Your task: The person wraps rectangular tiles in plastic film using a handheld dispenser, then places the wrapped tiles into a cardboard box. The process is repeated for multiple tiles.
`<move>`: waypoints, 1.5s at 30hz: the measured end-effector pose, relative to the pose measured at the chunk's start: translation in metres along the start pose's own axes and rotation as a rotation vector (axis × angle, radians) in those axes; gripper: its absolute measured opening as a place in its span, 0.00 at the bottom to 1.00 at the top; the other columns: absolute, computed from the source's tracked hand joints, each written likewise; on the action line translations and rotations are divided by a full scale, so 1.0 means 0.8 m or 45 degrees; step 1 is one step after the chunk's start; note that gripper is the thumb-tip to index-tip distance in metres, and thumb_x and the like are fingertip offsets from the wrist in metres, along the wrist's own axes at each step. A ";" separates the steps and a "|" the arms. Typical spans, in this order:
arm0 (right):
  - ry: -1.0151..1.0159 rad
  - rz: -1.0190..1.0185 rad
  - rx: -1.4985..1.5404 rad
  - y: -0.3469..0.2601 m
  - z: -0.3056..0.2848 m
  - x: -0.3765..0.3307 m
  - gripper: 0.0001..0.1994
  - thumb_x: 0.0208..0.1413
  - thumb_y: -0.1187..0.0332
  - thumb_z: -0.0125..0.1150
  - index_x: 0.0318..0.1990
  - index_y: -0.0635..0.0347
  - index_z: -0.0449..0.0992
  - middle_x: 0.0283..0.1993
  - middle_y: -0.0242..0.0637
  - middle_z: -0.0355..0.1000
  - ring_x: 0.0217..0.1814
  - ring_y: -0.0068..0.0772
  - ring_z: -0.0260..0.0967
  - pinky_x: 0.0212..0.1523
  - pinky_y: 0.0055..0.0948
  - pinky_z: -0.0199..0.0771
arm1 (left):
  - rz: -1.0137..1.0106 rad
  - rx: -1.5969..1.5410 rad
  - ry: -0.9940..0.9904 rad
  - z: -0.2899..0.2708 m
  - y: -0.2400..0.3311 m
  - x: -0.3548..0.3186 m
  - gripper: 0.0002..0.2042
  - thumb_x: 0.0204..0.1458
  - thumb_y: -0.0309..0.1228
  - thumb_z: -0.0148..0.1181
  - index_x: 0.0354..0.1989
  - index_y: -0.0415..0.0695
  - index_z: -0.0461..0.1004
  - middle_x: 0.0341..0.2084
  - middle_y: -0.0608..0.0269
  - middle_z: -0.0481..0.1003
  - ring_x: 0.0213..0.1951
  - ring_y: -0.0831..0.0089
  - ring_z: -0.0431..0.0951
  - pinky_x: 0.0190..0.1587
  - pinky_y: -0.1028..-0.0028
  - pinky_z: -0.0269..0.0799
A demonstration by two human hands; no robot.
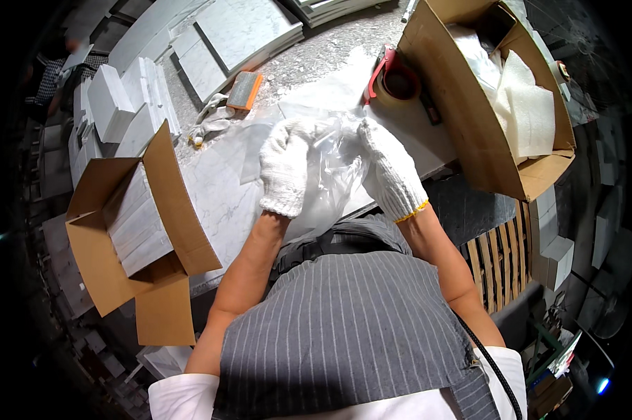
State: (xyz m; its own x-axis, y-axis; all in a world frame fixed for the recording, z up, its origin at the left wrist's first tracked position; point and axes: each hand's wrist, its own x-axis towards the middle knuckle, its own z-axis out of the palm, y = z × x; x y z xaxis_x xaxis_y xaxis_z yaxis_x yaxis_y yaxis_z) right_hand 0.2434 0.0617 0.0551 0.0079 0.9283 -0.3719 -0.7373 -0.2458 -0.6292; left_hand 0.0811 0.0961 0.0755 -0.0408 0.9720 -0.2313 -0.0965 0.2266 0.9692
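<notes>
A crumpled clear plastic bag [335, 164] hangs between my two hands above the marble-patterned work surface, close in front of my striped apron. My left hand [285, 166], in a white knitted glove, has its fingers curled shut on the bag's left side. On the other side my right hand [393, 168], gloved in white with a yellow cuff edge, pinches the bag near its upper right; its fingertips are partly hidden by the film. Beyond my right hand lies a red tape dispenser [377, 73] with a tape roll [401, 85].
An open cardboard box [95, 269] holding white slabs stands at left. A larger box [438, 91] with white foam sheets [533, 119] stands at right. Farther off are an orange-edged block [244, 91], crumpled gloves [214, 119] and marble tiles [246, 35]. A wooden pallet [494, 269] lies low at right.
</notes>
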 end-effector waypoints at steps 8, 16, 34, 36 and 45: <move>0.145 -0.072 0.707 -0.050 -0.033 -0.002 0.16 0.67 0.57 0.55 0.53 0.57 0.73 0.48 0.39 0.76 0.48 0.35 0.75 0.54 0.39 0.75 | -0.082 -0.428 0.394 -0.070 -0.023 0.050 0.06 0.65 0.31 0.55 0.43 0.45 0.75 0.29 0.65 0.78 0.29 0.79 0.77 0.29 0.76 0.74; -0.254 0.117 1.079 -0.122 -0.131 -0.048 0.18 0.69 0.52 0.51 0.44 0.61 0.71 0.29 0.28 0.69 0.17 0.17 0.63 0.19 0.18 0.69 | -0.268 -0.969 0.644 -0.193 -0.069 0.088 0.09 0.66 0.39 0.53 0.36 0.50 0.73 0.24 0.72 0.74 0.24 0.78 0.70 0.29 0.72 0.69; -0.158 -0.018 -1.446 -0.006 -0.030 -0.024 0.52 0.41 0.51 0.80 0.71 0.60 0.56 0.66 0.54 0.65 0.66 0.44 0.67 0.64 0.38 0.67 | -0.482 -0.789 -0.017 -0.064 -0.035 0.021 0.11 0.63 0.24 0.51 0.53 0.41 0.72 0.41 0.60 0.77 0.41 0.70 0.78 0.45 0.70 0.77; -0.234 -0.092 -1.542 0.007 -0.034 -0.020 0.53 0.40 0.51 0.80 0.71 0.62 0.55 0.67 0.55 0.63 0.68 0.45 0.64 0.65 0.39 0.67 | -0.559 -0.679 -0.199 -0.063 -0.015 0.018 0.21 0.62 0.28 0.56 0.63 0.40 0.63 0.47 0.56 0.76 0.46 0.63 0.79 0.53 0.66 0.76; -0.299 0.071 -1.900 0.018 -0.044 -0.017 0.54 0.42 0.47 0.77 0.73 0.60 0.51 0.70 0.55 0.57 0.66 0.55 0.65 0.59 0.45 0.71 | -0.240 1.347 -0.909 -0.084 -0.050 0.014 0.35 0.51 0.35 0.64 0.69 0.46 0.60 0.60 0.46 0.69 0.60 0.55 0.71 0.61 0.61 0.67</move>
State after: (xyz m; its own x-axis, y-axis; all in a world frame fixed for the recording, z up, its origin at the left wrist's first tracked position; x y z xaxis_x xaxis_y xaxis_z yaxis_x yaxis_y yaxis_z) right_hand 0.2562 0.0358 0.0272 -0.2076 0.8951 -0.3947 0.6100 -0.1970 -0.7676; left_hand 0.0177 0.0941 0.0286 0.4567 0.6631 -0.5931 0.8013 -0.0169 0.5981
